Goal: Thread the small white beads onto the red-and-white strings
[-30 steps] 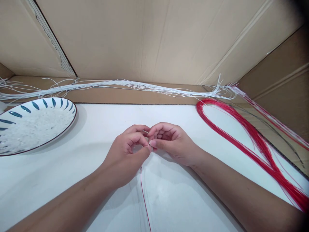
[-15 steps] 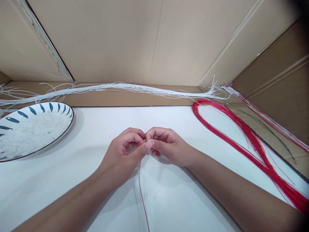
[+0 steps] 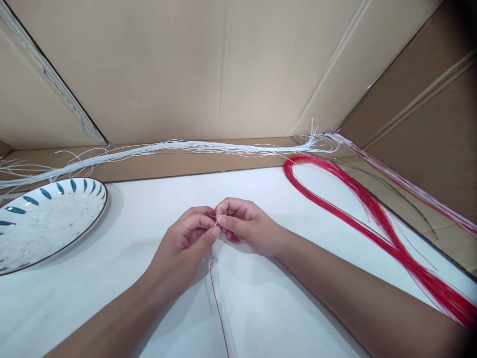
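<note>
Showing thin and red, the strand (image 3: 217, 302) hangs below the hands (image 3: 216, 223), pinched together at the fingertips.

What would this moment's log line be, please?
Left hand, right hand: pinching thread | plate: left | red strands: right | white strands: back

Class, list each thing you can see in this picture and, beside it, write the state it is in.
Left hand: fingers pinched on the thread
Right hand: fingertips together, close to the left's
Red thread: hanging or trailing below the left hand
Plate: upright, holding small white pieces
Red bundle: looped, loose
White strands: stretched out, ends frayed apart
Dark strands: lying loose, curved
</note>
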Demonstrator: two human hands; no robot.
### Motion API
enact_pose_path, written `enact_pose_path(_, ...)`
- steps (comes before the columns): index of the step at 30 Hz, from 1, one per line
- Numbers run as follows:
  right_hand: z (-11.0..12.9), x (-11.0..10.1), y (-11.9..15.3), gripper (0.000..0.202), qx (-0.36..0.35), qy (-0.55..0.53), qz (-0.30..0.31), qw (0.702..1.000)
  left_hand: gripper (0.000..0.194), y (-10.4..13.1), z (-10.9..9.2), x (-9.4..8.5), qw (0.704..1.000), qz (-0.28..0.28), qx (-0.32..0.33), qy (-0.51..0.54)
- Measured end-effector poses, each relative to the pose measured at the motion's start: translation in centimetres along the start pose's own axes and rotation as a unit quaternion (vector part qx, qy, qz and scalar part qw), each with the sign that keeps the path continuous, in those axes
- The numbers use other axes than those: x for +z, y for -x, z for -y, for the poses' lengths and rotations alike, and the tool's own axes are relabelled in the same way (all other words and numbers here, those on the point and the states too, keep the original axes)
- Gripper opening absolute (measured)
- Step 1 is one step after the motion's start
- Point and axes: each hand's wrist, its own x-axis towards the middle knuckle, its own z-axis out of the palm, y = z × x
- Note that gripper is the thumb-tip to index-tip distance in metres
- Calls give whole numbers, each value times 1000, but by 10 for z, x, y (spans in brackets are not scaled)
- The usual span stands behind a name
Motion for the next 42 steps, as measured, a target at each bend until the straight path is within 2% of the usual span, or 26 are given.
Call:
enact_pose_path(3,7,-4,0,36,-10,51,-14,999,22,1,-2,1,999,-24,-5,-20)
enact_pose_path(5,13,-14,-1,33,-46,113,-65,990,22,3,-4,2,998,-47,-22,-22)
enact_pose_path(7,19,-28,-3,28,-72,201,-132,968,23,4,-5,4,997,-59,-39,-24)
enact_pose_path(9,22,-41,-4,25,-47,294,-162,941,23,5,-6,5,997,-59,-45,-25)
enact_pose_path(12,23,-51,-5,20,2,372,-121,920,23,5,-6,6,997,-62,-41,-24)
enact_pose_path(16,25,-49,-4,7,8,443,-83,893,23,5,-6,6,997,-63,-45,-25)
enact_pose_path(19,27,-47,-4,6,2,490,-72,869,24,5,-7,5,997,-59,-46,-35)
enact_pose_path(24,28,-49,-4,7,-11,499,-55,865,26,5,-7,4,997,-56,-29,-34)
enact_pose_path(25,27,-49,-3,7,-14,492,-55,869,25,5,-7,3,997,-58,-27,-31)
enact_pose_path(27,24,-45,-3,9,-14,421,-67,905,24,6,-6,4,998,-62,-19,-23)
enact_pose_path(29,20,-38,-2,16,-11,275,-84,958,25,6,-6,4,997,-70,-4,-16)
enact_pose_path(31,15,-28,-1,22,-8,116,-81,990,25,8,-6,5,997,-76,11,-7)
enact_pose_path(35,9,-10,0,22,14,-41,-33,999,23,9,-7,5,996,-77,28,16)
enact_pose_path(42,9,-3,1,17,35,-143,-28,989,23,9,-7,6,996,-70,28,46)
